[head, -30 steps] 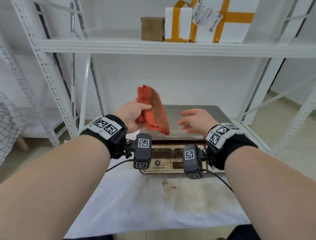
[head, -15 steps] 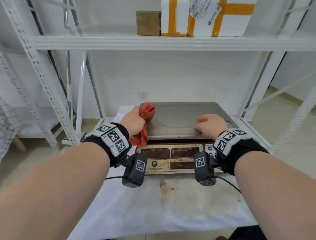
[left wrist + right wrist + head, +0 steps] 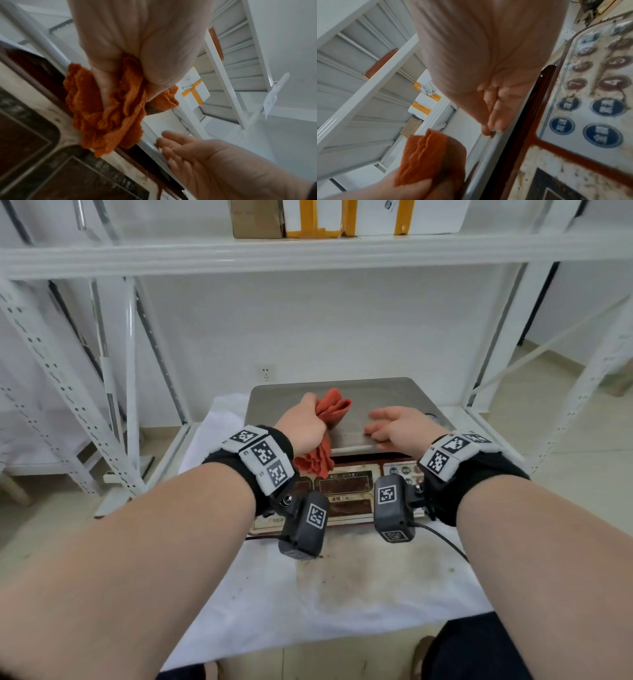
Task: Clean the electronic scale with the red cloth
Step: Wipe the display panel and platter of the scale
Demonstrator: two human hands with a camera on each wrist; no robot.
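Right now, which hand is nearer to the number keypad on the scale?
Right. The right hand rests its fingertips on the front edge of the weighing pan, directly above the keypad. The left hand grips the red cloth further left, over the display side.

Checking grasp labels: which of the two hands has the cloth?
The left hand grips the bunched red cloth over the scale's steel platter. The right hand holds nothing; its fingers rest on the platter's front edge.

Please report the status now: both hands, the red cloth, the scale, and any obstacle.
Left hand grips red cloth at the scale pan's near edge. Right hand open, fingers on pan's front rim. Nothing in the way on the pan.
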